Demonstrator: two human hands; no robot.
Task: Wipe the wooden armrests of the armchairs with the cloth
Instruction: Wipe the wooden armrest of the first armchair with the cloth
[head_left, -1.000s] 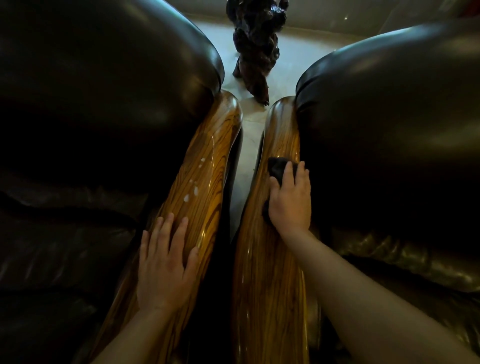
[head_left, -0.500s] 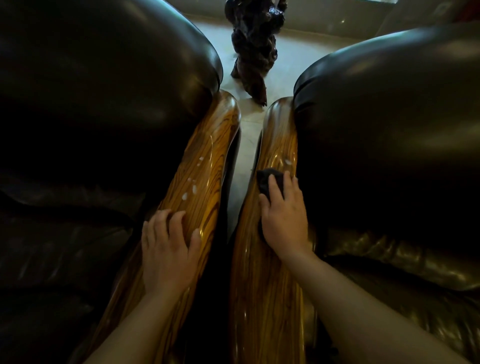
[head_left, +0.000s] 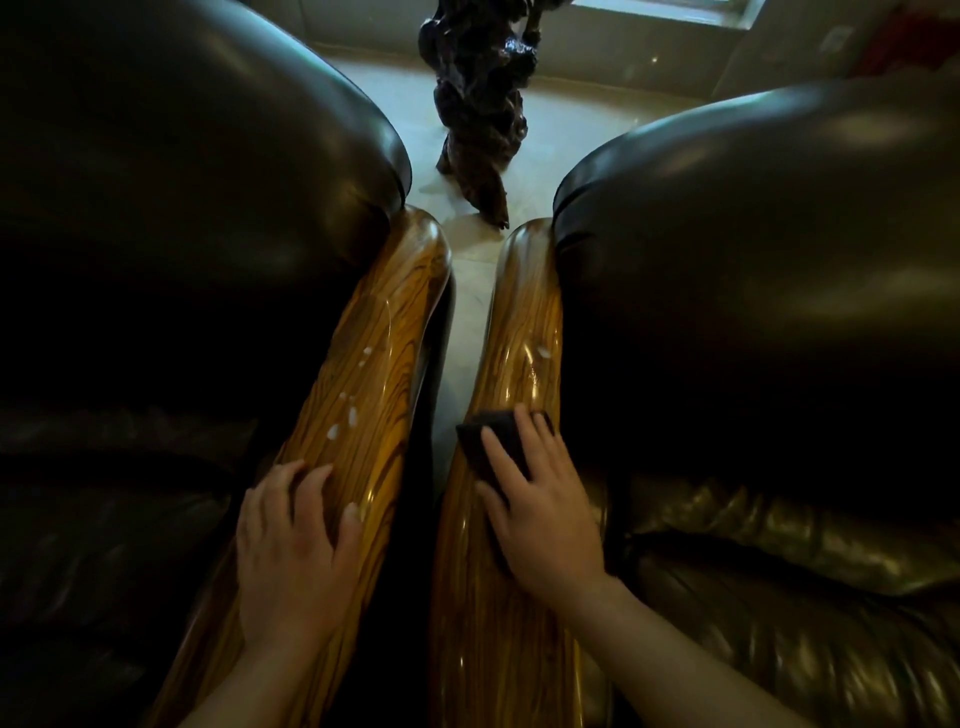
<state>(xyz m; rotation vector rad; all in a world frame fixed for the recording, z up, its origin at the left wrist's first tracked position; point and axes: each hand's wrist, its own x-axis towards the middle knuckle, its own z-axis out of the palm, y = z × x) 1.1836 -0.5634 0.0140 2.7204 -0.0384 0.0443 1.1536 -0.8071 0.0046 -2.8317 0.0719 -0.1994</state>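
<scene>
The right hand lies flat, fingers spread, pressing a dark cloth onto the right armrest, just right of centre in the frame; the cloth shows only beyond the fingertips and at the thumb side, the rest hidden under the palm. The left hand holds nothing: it rests on the left armrest in the lower left-centre, fingers loosely curled over the wood, thumb toward the gap between the chairs. Both armrests are glossy striped wood and run lengthwise from the bottom of the frame up toward the top centre, side by side with a narrow strip of pale floor between them. The relation that matters: the unwiped marks lie above the hands in the picture, along each armrest's long axis. A small whitish spot sits on the right armrest above the cloth, apart from it; a scatter of whitish droplets sits on the left armrest above the left fingertips. The cloth hand is nearer the right spot, so a push straight up the grain looks the likely stroke; the left droplets would need the cloth carried across the gap. Dark leather cushions flank both armrests, and a dark carved piece stands on the floor at top centre.
</scene>
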